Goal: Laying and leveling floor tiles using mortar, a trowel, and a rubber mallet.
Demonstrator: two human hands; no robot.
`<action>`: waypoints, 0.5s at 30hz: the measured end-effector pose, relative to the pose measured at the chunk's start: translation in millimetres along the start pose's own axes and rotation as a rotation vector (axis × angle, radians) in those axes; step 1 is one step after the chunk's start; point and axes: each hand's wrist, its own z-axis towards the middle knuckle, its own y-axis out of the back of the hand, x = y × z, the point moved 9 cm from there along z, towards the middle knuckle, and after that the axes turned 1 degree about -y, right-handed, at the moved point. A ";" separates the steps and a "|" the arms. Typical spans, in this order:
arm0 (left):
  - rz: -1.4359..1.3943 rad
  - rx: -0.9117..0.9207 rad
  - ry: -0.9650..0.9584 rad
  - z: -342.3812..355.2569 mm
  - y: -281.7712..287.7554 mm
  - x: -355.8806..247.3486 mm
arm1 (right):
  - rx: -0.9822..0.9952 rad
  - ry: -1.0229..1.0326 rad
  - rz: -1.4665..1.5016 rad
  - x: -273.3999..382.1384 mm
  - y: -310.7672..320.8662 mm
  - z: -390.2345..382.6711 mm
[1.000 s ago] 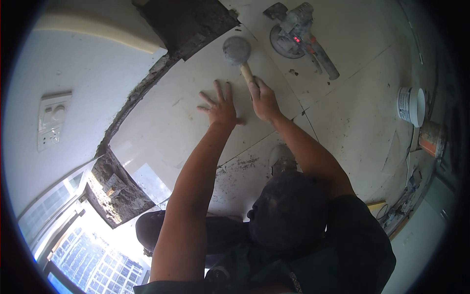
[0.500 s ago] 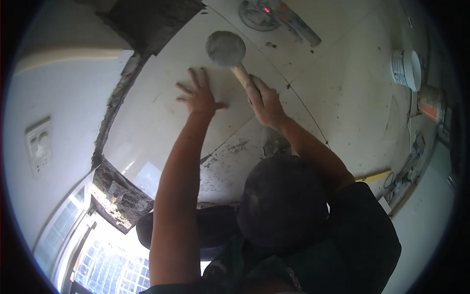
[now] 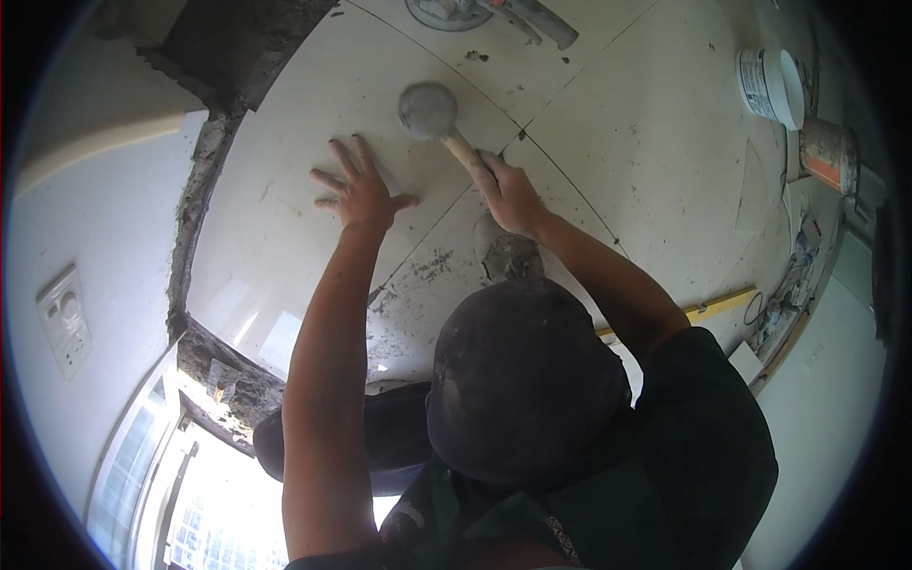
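My left hand [image 3: 361, 197] lies flat on a large pale floor tile [image 3: 275, 204], fingers spread and thumb out to the right. In my right hand [image 3: 513, 199] is a rubber mallet [image 3: 427, 111] with a round grey head and a short wooden handle. Its head is over the same tile, ahead and to the right of my left hand. Whether the head touches the tile, I cannot tell. A dark tile seam [image 3: 432, 233] runs between my hands. Below my right hand shows a grey, dirt-smeared shape [image 3: 508, 255], partly hidden by a dark cap [image 3: 527, 380].
A grey round-based tool with a handle [image 3: 451, 11] lies at the far edge. White [image 3: 760, 84] and orange-grey [image 3: 828, 157] buckets stand on the right, near a yellow bar [image 3: 722, 304]. Along the left wall [image 3: 104, 237] runs a rough gap [image 3: 195, 214]; bare dark ground [image 3: 223, 47] lies far left.
The mallet head has dropped toward the tile and come nearer the seam. My left hand has shifted slightly toward me, still spread. The whole view has moved, too.
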 end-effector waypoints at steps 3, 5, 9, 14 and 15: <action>-0.013 -0.030 0.017 7.6 7.4 5.4 | 0.150 -0.142 0.175 20.6 -4.1 5.3; -0.027 -0.051 0.014 3.9 9.8 9.7 | 0.024 -0.014 0.131 40.9 13.0 -9.7; -0.022 -0.023 0.002 -3.2 0.9 3.0 | 0.063 -0.109 0.038 -8.1 9.5 -14.1; -0.031 -0.080 -0.002 2.0 8.7 8.7 | 0.074 -0.008 0.100 22.2 10.2 -31.3; -0.024 -0.070 -0.001 4.5 12.0 2.1 | 0.070 0.006 0.089 13.0 13.7 -22.4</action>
